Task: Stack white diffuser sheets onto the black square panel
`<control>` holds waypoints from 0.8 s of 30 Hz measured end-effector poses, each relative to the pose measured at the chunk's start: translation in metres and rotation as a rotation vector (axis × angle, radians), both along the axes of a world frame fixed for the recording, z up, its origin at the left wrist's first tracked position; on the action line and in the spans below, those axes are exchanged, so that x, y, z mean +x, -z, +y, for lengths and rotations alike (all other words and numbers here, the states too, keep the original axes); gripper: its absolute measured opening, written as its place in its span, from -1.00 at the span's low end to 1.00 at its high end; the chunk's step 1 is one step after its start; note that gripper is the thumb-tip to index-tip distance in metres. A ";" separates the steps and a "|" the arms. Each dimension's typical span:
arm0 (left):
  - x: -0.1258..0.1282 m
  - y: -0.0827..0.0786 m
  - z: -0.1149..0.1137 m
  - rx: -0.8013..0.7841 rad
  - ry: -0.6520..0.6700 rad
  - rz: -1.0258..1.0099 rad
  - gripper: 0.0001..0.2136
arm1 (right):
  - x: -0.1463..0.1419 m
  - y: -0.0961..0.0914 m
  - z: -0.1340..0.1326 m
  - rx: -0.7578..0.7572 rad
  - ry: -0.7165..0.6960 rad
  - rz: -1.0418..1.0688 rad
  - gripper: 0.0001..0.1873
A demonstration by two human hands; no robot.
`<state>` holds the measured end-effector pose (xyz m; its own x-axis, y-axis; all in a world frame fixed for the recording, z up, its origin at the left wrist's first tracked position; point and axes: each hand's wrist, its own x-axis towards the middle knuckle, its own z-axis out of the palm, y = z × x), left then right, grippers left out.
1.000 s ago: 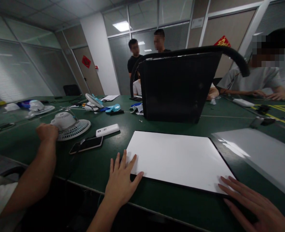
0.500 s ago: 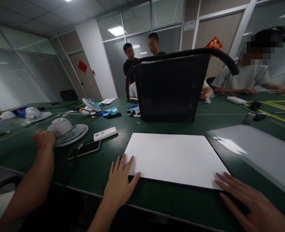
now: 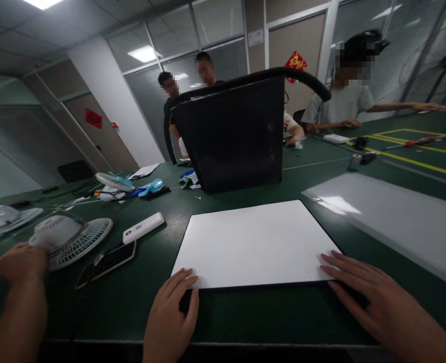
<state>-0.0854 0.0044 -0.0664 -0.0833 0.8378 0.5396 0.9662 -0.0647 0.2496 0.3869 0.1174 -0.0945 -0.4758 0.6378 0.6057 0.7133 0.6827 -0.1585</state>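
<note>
A white board [image 3: 253,242] with a dark underside lies flat on the green table [image 3: 245,312] in front of me. My left hand [image 3: 170,307] rests at its near left corner, fingers curled over the edge. My right hand [image 3: 363,292] lies flat with fingers stretched out at the near right corner, fingertips on the board.
A black case with a curved handle [image 3: 234,136] stands behind the board. A second white panel [image 3: 389,217] lies to the right. Another person's hand [image 3: 18,262] touches a white fan head [image 3: 67,237] at the left, next to a phone [image 3: 107,262] and a white box [image 3: 143,228]. Three people are at the far side.
The view has swung and dipped, so the board sits closer to the table's near edge. My left hand's fingers have curled onto the board's corner. The other person's arm has shifted left.
</note>
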 end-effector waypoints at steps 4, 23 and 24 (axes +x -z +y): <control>0.000 0.001 0.002 0.009 -0.009 -0.009 -0.68 | 0.000 0.001 -0.001 -0.011 0.010 0.009 -0.56; 0.000 -0.001 0.002 0.015 0.008 -0.015 -0.70 | 0.000 0.002 0.000 0.007 0.030 0.035 -0.57; 0.000 -0.001 0.003 0.019 0.008 -0.019 -0.70 | -0.001 0.002 0.000 0.006 0.029 0.036 -0.57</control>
